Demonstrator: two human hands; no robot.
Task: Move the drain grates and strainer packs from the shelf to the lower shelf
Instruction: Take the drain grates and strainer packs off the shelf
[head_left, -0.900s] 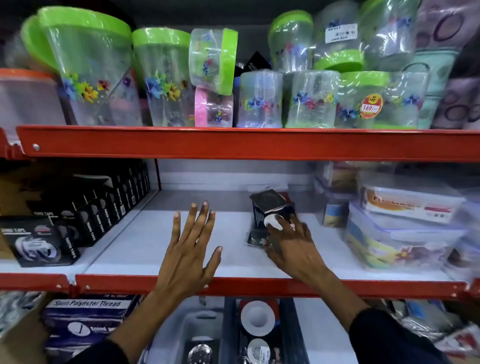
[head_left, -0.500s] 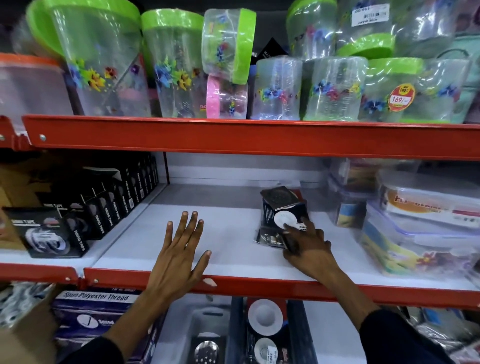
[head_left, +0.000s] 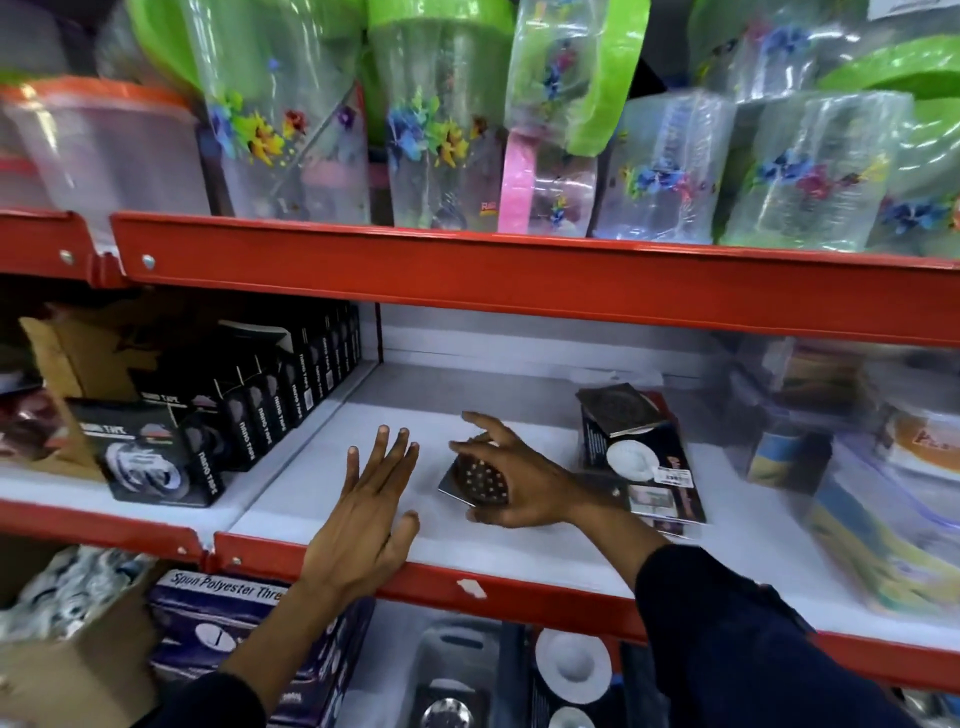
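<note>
My right hand (head_left: 511, 483) is curled around a square metal drain grate (head_left: 474, 480), thumb under its near edge and fingers over the far edge, so the perforated round centre shows between them. The grate is tilted, its left corner at or just above the white shelf (head_left: 519, 545); I cannot tell whether it touches the board. My left hand (head_left: 369, 512) is flat and spread, fingers apart, palm down over the front of the same shelf just left of the grate, holding nothing.

Behind and to the right of my right hand a small stack of strainer packs (head_left: 641, 467) sits on the shelf, with another grate (head_left: 615, 410) lying on top of it. To the left, black tape boxes (head_left: 244, 415) stand in a row. Clear food containers (head_left: 893, 499) fill the right end, blurred.

Below the red shelf edge (head_left: 519, 590), the lower shelf holds a grey tray (head_left: 457, 670) with a round metal strainer in it, and more packs (head_left: 571, 670) with white discs beside it. A thread box (head_left: 228, 618) sits to their left.
</note>
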